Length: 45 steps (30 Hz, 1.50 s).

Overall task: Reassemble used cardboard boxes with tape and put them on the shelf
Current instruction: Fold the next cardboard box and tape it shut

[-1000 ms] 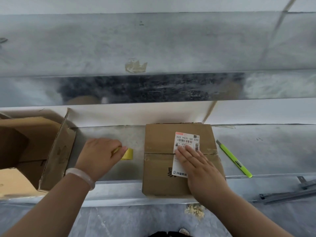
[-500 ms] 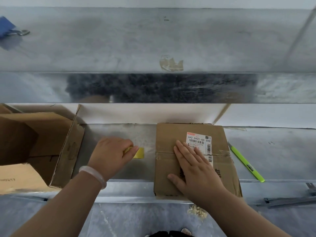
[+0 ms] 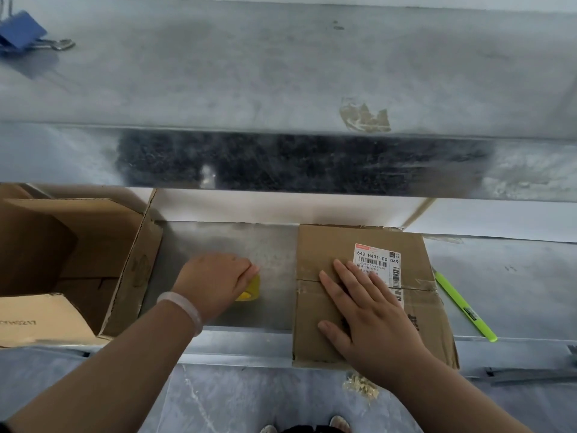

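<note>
box under flat right hand

A closed brown cardboard box, white-labelled on top, sits flat on the metal shelf; yellow tape lies to its left.

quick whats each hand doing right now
Left hand: grips a small yellow object.
Right hand: open, pressed flat on the cardboard box.
</note>
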Each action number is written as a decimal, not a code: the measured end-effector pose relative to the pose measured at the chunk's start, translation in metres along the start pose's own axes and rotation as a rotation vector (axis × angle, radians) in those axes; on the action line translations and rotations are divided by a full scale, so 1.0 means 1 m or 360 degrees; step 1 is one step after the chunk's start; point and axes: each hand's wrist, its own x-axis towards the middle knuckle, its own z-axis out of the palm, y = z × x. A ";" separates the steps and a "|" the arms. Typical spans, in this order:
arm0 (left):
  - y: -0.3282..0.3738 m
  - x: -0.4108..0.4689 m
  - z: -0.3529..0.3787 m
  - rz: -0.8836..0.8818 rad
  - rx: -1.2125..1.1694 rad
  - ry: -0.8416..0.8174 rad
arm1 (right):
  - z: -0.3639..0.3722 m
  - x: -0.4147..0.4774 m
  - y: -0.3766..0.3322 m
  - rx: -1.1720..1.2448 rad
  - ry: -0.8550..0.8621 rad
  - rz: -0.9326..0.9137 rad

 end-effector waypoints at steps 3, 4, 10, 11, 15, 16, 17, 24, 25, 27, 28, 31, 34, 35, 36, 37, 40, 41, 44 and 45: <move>0.003 0.006 0.006 0.0015 0.0079 -0.0133 | 0.000 0.001 0.000 -0.0007 0.0007 -0.0003; 0.004 0.009 0.007 -0.0002 0.0093 -0.0185 | 0.000 0.001 0.000 -0.0009 0.0007 -0.0006; 0.008 0.018 0.005 -0.0105 0.0222 -0.0330 | 0.001 0.002 0.001 -0.0016 0.0003 -0.0015; 0.009 0.018 0.005 -0.0101 0.0243 -0.0321 | 0.001 0.002 0.001 -0.0016 0.0005 -0.0014; -0.002 0.007 0.004 0.0073 -0.0081 -0.0165 | 0.000 0.001 0.001 -0.0010 0.0009 -0.0010; -0.005 0.002 0.005 0.0142 -0.0238 -0.0102 | 0.000 0.001 0.001 -0.0006 0.0005 -0.0007; -0.007 -0.003 0.007 0.0243 -0.0315 0.0015 | -0.001 0.001 0.001 -0.0008 0.0006 -0.0007; 0.014 -0.008 0.024 0.0479 -0.0033 0.0317 | 0.000 0.002 0.003 -0.0046 0.0006 -0.0025; 0.018 -0.006 0.025 0.0488 0.0036 0.0306 | 0.000 0.002 0.004 -0.0049 -0.0001 -0.0023; 0.027 -0.001 0.025 0.0531 0.0131 0.0286 | 0.000 0.002 0.004 -0.0048 -0.0013 -0.0020; 0.031 0.002 0.023 0.0530 0.0147 0.0247 | 0.000 0.002 0.003 -0.0059 -0.0025 -0.0019; 0.037 0.010 0.020 0.0446 0.0125 0.0189 | 0.001 0.002 0.004 -0.0082 -0.0010 -0.0020; 0.046 0.016 0.019 0.0323 0.0071 0.0117 | -0.001 0.001 0.003 -0.0079 -0.0025 -0.0026; 0.049 0.018 0.018 0.0271 0.0052 0.0114 | -0.001 0.002 0.004 -0.0076 -0.0025 -0.0032; 0.052 0.019 0.017 0.0195 0.0028 0.0081 | -0.003 0.002 0.004 -0.0073 -0.0036 -0.0035; 0.053 0.020 0.017 0.0137 0.0011 0.0047 | -0.003 0.002 0.003 -0.0057 -0.0043 -0.0045; 0.051 0.021 0.018 0.0073 -0.0017 -0.0010 | -0.009 0.002 0.005 0.0122 -0.0058 -0.0046; 0.049 0.021 0.020 0.0071 -0.0032 -0.0022 | -0.011 0.001 0.006 0.0171 -0.0037 -0.0021; 0.047 0.020 0.023 0.0090 -0.0031 -0.0015 | -0.016 -0.013 0.012 0.0233 0.0340 0.0150; 0.048 0.019 0.023 0.0095 -0.0035 -0.0011 | -0.015 -0.018 0.020 0.0247 0.0535 0.0254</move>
